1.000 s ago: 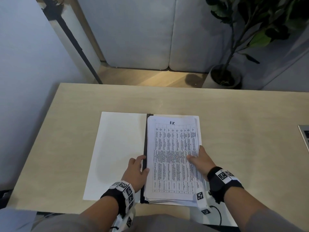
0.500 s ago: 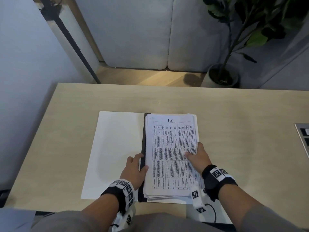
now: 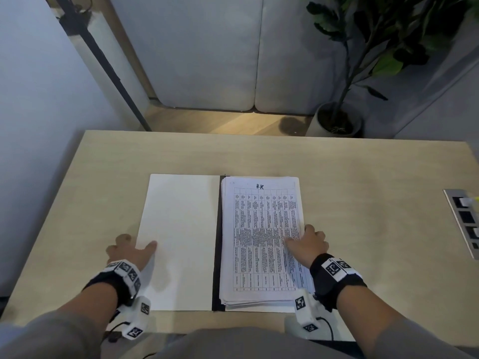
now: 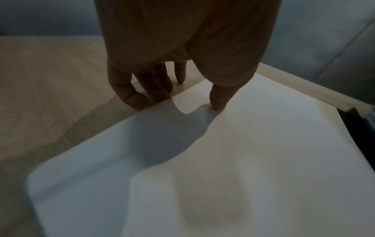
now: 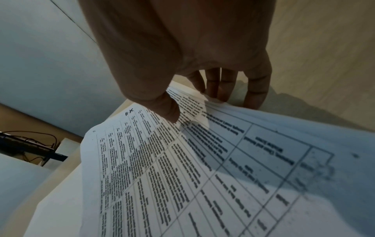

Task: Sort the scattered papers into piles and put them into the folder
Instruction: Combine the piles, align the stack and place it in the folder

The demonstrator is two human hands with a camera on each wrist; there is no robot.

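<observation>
A white folder lies open on the table, its bare left cover [image 3: 181, 229] flat and a black spine [image 3: 217, 242] down the middle. On its right half sits a paper stack [image 3: 259, 229] topped by a printed table sheet [image 5: 182, 160]. My left hand [image 3: 140, 244] is at the left cover's outer edge. Its thumb [image 4: 217, 102] is on top of the cover [image 4: 243, 160] and its fingers [image 4: 140, 97] curl against the edge. My right hand [image 3: 303, 237] grips the stack's right edge, thumb [image 5: 168, 110] on the top sheet and fingers curled round the side.
The light wooden table [image 3: 363, 190] has a metal socket panel [image 3: 464, 221] set in at its right edge. Beyond the far edge stand a grey sofa [image 3: 233, 47] and a potted plant [image 3: 337, 120]. A wall runs along the left.
My left hand has moved from the folder's spine out to the left edge of the left cover. My right hand stays at the stack's right edge.
</observation>
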